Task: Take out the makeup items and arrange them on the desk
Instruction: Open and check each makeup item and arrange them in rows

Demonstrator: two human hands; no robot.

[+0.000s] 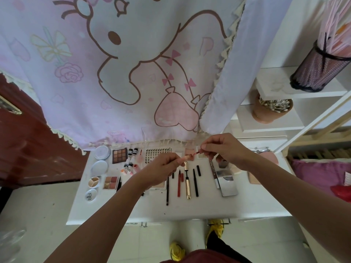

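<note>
While the lip gloss tube (186, 158) slants up to the right above the desk (133, 209), my left hand (161, 168) pinches it. My right hand (222, 150) pinches the cap (199, 149), its wand (194, 153) pointing down-left toward the tube.

White desk (247, 205), makeup laid out.
Pencils (167, 192), gold tube (188, 186) below the grip; palettes (119, 155) left of it, mirror (227, 184) right.

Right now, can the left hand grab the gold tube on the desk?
Probably not yet: the left hand is pinching a small pink tube. The gold tube lies uncovered nearby, so an emptied hand could likely reach it.
</note>
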